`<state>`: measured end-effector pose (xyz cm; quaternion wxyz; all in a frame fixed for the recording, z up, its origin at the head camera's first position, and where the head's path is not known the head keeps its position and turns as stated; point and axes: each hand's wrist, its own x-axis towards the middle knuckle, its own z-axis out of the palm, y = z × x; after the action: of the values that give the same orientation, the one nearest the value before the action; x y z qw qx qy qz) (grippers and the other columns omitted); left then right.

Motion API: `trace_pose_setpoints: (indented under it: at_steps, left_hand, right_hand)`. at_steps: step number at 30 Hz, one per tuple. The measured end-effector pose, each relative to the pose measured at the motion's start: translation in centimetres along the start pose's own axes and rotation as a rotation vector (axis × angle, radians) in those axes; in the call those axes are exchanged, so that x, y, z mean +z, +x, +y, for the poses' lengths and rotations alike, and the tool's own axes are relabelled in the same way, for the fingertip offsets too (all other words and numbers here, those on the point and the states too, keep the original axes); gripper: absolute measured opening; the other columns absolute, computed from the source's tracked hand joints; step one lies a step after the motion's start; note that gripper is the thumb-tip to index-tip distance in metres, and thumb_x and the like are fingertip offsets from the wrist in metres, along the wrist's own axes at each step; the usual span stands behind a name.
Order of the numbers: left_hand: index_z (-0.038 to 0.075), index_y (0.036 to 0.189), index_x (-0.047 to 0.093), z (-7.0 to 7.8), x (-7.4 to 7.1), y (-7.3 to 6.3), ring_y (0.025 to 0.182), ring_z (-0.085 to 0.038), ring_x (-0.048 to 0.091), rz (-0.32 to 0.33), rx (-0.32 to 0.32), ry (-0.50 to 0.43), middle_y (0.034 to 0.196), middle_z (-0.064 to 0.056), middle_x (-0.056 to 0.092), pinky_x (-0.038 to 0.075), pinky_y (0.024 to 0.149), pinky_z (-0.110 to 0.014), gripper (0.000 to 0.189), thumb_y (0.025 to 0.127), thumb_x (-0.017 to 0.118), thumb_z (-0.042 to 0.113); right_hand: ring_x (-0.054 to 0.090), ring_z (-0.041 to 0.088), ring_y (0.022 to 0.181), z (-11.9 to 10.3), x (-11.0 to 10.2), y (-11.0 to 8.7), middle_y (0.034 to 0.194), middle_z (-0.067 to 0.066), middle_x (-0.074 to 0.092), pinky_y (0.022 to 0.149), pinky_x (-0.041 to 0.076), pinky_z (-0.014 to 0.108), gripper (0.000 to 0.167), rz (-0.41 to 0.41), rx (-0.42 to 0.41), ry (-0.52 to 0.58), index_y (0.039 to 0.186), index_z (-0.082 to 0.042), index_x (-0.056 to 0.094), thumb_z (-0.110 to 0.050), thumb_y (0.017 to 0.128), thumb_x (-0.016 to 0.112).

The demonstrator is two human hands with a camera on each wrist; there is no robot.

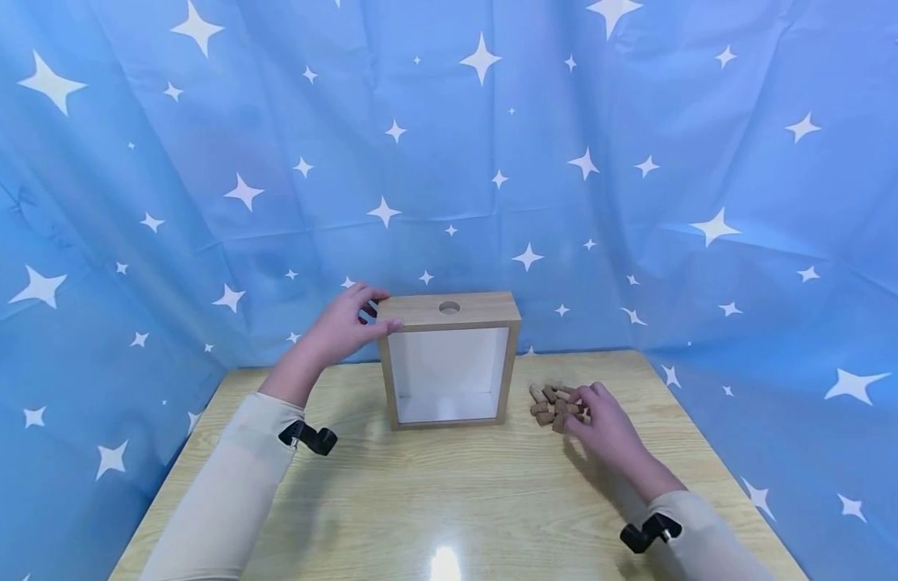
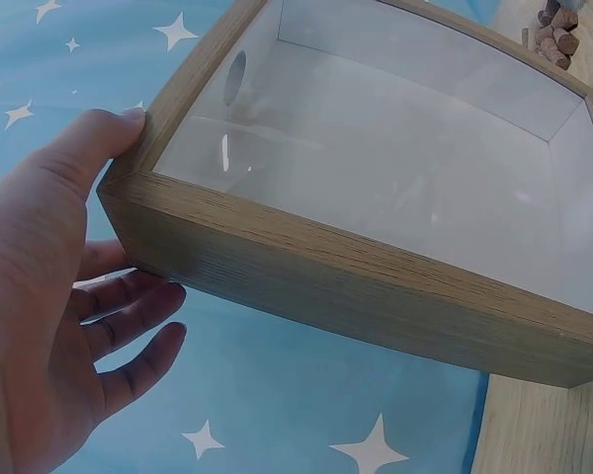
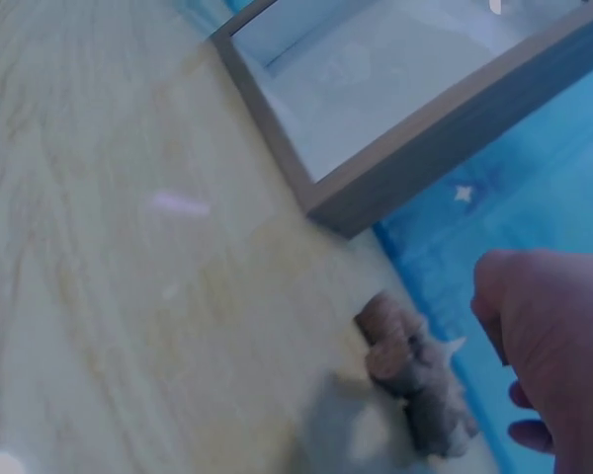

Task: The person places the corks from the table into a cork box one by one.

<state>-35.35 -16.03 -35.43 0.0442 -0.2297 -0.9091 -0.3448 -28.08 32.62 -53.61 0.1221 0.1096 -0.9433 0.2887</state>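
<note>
A shallow wooden box frame (image 1: 449,313) with a clear front, a white inside and a round hole in its top stands upright on the table. My left hand (image 1: 344,327) holds its upper left corner. In the left wrist view, the thumb of that left hand (image 2: 49,286) lies on the frame's edge and the fingers reach round behind. To the right of the box lies a small pile of brown corks (image 1: 543,407). My right hand (image 1: 604,428) is at this pile, thumb and fingers bent over the corks; whether it pinches one is hidden. The right wrist view is blurred.
The pale wood table (image 1: 449,492) carries the box and the corks. A blue curtain (image 1: 449,161) with white stars hangs close behind the box and along both sides. A black mount is strapped on each sleeve.
</note>
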Motion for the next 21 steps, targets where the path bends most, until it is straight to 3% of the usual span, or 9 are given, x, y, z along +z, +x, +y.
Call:
trace_pose_setpoints:
  at_steps: [5,12,21]
  left_hand:
    - [0.010,0.157,0.059,-0.1,0.0,0.0,0.128,-0.039,0.063,0.003,0.005,0.002,0.142,-0.008,0.058,0.058,0.099,-0.054,0.077,0.100,0.077,0.060]
    - [0.010,0.157,0.059,-0.2,0.0,-0.1,0.123,-0.033,0.063,-0.001,0.009,0.014,0.141,-0.008,0.058,0.058,0.097,-0.053,0.076,0.101,0.077,0.059]
    - [0.010,0.158,0.058,0.1,-0.1,0.1,0.123,-0.030,0.062,-0.018,0.002,0.020,0.141,-0.007,0.056,0.059,0.097,-0.052,0.079,0.101,0.076,0.061]
  right_hand:
    - [0.057,0.021,0.088,-0.8,-0.7,0.8,0.101,0.003,0.058,0.073,0.051,0.037,0.018,0.049,-0.080,-0.022,0.111,-0.011,0.069,-0.008,0.097,0.080]
    - [0.055,0.022,0.083,-2.9,-2.4,2.1,0.094,0.003,0.058,0.067,0.047,0.036,0.014,0.082,-0.183,-0.033,0.110,-0.011,0.068,-0.010,0.099,0.077]
    - [0.063,0.022,0.086,-5.3,-4.5,4.1,0.096,0.002,0.066,0.071,0.053,0.039,0.012,0.070,-0.170,-0.010,0.113,-0.009,0.069,-0.016,0.105,0.075]
